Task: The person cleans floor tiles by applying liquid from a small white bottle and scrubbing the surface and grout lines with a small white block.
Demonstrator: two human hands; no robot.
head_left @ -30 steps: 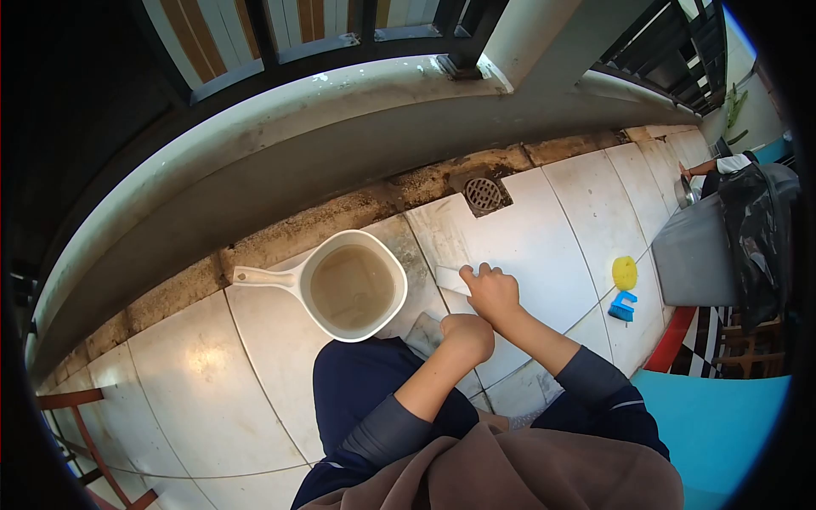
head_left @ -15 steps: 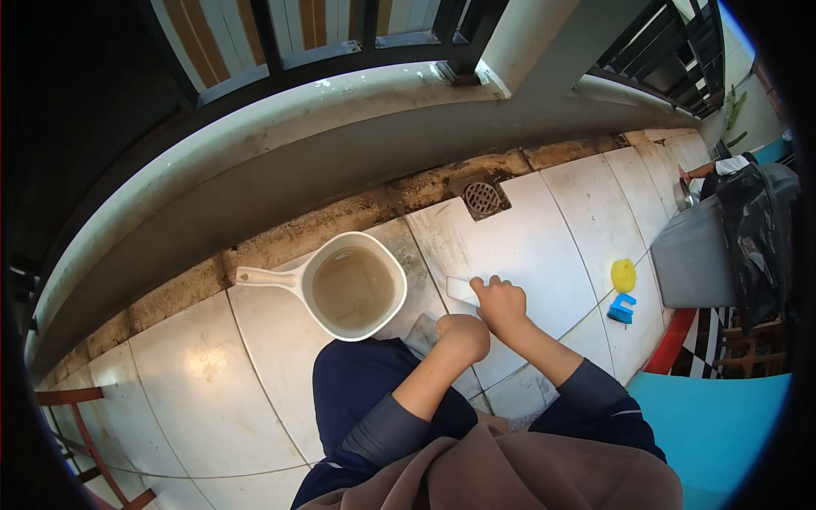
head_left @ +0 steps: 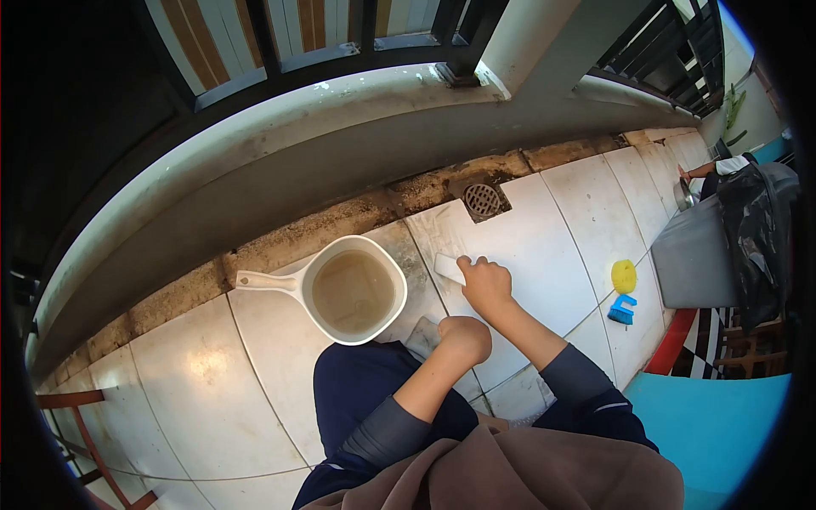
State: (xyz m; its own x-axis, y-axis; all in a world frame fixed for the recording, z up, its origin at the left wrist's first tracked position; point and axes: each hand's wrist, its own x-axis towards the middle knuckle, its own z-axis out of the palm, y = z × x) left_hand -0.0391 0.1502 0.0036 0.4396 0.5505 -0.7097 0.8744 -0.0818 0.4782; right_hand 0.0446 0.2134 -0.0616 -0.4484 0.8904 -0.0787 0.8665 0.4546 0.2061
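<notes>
My right hand [head_left: 487, 287] is closed around a white block [head_left: 449, 269], which looks like a scrubbing sponge and lies against the white floor tile [head_left: 535, 255]. Beside it, bent at the wrist, is my left hand [head_left: 466, 342]; its fingers are turned down and hidden. A mottled grey patch [head_left: 422, 337] shows at its left edge, and I cannot tell whether this is cloth or floor. To the left stands a white dipper [head_left: 398, 293] of cloudy water, its handle pointing left. Grey-brown smears mark the tiles between the dipper and the block.
A round floor drain [head_left: 483, 199] sits by the stained wall base. On the right lie a yellow sponge [head_left: 624, 276] and a blue brush [head_left: 621, 310], near a grey bin [head_left: 693, 255] with a black bag. Another person's hand [head_left: 687, 173] shows beyond it.
My right hand has shifted a little left and away from me, carrying the white block across the tile. My left hand stays almost where it was.
</notes>
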